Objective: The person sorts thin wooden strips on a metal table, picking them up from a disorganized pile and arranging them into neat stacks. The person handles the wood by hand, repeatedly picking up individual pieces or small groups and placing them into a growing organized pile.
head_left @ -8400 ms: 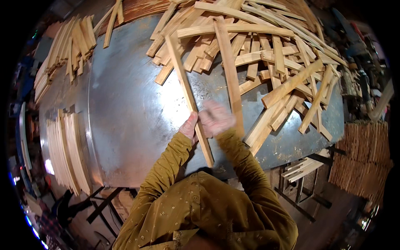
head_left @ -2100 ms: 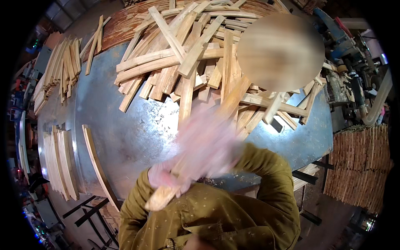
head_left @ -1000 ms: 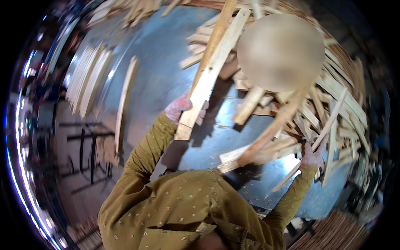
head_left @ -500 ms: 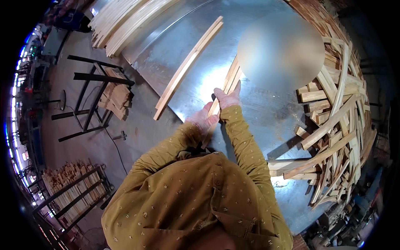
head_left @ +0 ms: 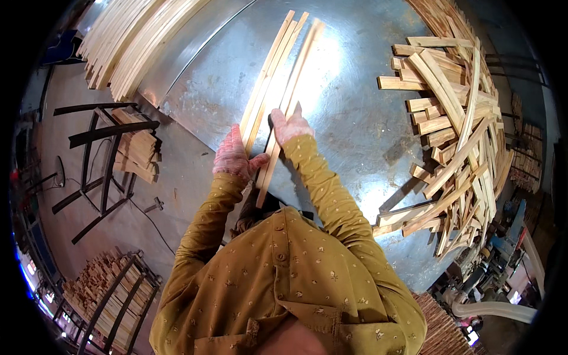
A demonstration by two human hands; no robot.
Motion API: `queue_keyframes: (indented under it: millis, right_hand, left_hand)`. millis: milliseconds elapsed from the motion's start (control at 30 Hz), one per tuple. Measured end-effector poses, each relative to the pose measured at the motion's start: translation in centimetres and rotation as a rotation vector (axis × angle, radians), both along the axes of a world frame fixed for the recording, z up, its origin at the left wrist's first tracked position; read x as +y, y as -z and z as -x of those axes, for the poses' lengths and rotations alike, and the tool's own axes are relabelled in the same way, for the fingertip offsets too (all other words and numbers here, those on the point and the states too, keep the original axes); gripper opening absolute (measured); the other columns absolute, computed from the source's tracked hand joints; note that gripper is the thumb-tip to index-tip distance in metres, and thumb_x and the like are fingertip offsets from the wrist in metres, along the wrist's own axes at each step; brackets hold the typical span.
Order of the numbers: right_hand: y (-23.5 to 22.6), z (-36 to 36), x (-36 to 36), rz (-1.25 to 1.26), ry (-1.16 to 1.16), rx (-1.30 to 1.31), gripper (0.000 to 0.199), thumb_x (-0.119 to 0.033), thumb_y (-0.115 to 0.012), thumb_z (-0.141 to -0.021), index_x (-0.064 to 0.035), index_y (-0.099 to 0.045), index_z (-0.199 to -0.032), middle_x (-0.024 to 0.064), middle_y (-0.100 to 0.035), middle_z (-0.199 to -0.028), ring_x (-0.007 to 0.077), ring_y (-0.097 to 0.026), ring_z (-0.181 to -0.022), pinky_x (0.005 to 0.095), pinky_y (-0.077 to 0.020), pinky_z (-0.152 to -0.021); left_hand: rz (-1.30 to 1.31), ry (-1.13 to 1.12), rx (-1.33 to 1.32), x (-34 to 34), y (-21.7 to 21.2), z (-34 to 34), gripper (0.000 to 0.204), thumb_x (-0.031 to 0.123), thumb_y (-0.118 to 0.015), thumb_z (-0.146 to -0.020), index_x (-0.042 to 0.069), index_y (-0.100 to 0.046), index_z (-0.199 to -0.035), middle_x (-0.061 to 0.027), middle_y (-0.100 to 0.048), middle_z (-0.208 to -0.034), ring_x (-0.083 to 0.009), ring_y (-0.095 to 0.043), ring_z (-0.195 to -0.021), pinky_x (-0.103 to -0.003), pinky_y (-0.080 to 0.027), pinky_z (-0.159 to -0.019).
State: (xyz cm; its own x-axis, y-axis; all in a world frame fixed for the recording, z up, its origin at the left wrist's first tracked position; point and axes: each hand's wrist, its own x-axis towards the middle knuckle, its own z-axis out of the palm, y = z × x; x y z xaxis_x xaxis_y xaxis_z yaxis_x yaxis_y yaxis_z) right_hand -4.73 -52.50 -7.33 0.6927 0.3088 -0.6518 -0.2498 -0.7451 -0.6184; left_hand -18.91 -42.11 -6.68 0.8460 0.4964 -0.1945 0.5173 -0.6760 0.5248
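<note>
A long pale wooden strip (head_left: pixel 300 62) runs from the far part of the metal table (head_left: pixel 355 136) toward my body, its far end blurred. My right hand (head_left: pixel 291 126), in a light glove, grips it with the thumb on the left side and the fingers on the right. Just left of it, a pair of similar wooden strips (head_left: pixel 264 83) lies side by side on the table. At their near end is my gloved left hand (head_left: pixel 234 157), its fingers stretched along their left side. The left thumb points right, reaching the strip in my right hand.
Stacked strips (head_left: pixel 139 41) lie at the table's far left. A jumbled heap of wood pieces (head_left: pixel 455 130) covers its right side. On the floor at left stand a dark metal frame (head_left: pixel 106 154) with boards and a rack (head_left: pixel 112 290) full of wood pieces.
My left hand has left the held strip and moved left to the lying pair. My right hand keeps its strip, now closer beside the pair. The whole view has shifted.
</note>
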Motion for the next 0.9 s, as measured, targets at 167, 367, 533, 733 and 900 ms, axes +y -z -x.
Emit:
queue_keyframes:
  millis: [167, 367, 533, 733, 900]
  right_hand:
    - [6.7, -1.8, 0.7, -0.111, -0.761, -0.563, 0.037, -0.029, -0.038, -0.098, -0.015, -0.06, -0.123, 0.0125, -0.062, -0.124, 0.0295, -0.062, -0.108, 0.0364, -0.0513, -0.093]
    - [-0.1, -4.9, 0.3, -0.095, -0.268, 0.236, 0.059, -0.042, -0.05, -0.094, -0.0009, -0.046, -0.136, 0.0248, -0.062, -0.12, 0.0378, -0.063, -0.106, 0.0428, -0.0499, -0.094]
    - [-6.1, -16.1, -19.8, 0.111, 0.078, -0.866, 0.053, -0.037, -0.052, -0.094, 0.0022, -0.051, -0.13, 0.0217, -0.065, -0.113, 0.0338, -0.065, -0.102, 0.0429, -0.052, -0.088]
    - [-8.0, -23.5, -46.2, 0.867, 0.598, -0.808, 0.042, -0.023, -0.062, -0.089, 0.0027, -0.056, -0.122, 0.0199, -0.067, -0.103, 0.0299, -0.067, -0.096, 0.0447, -0.0536, -0.081]
    - [-6.2, -19.1, -46.2, -0.071, 0.562, -0.903, 0.045, -0.02, -0.066, -0.088, 0.0026, -0.055, -0.126, 0.0186, -0.066, -0.111, 0.0262, -0.066, -0.1, 0.0408, -0.054, -0.085]
  left_hand:
    - [0.018, -0.036, -0.056, -1.5, -0.3, -0.7, 0.099, 0.039, -0.085, -0.063, -0.001, -0.036, -0.14, -0.0205, -0.062, -0.113, -0.0385, -0.063, -0.1, -0.042, -0.053, -0.089]
    - [-0.152, -0.032, 0.294, -3.1, -0.2, -1.5, 0.119, 0.04, -0.083, -0.063, 0.006, -0.015, -0.154, -0.0197, -0.03, -0.154, -0.0318, -0.032, -0.142, -0.039, -0.029, -0.117]
    - [-0.21, -0.057, 0.449, -3.3, 0.0, -1.8, 0.112, 0.037, -0.075, -0.071, -0.001, -0.009, -0.154, -0.0226, -0.025, -0.156, -0.0341, -0.025, -0.145, -0.039, -0.024, -0.118]
    - [-0.512, 0.291, -0.045, -8.2, -1.4, -7.6, 0.095, 0.033, -0.074, -0.08, -0.007, -0.023, -0.149, -0.0291, -0.029, -0.152, -0.0404, -0.032, -0.141, -0.041, -0.027, -0.116]
    - [0.984, 0.406, -0.084, -28.4, -7.0, -20.7, 0.08, 0.034, -0.063, -0.092, -0.001, -0.023, -0.151, -0.021, -0.046, -0.14, -0.0303, -0.046, -0.128, -0.039, -0.039, -0.107]
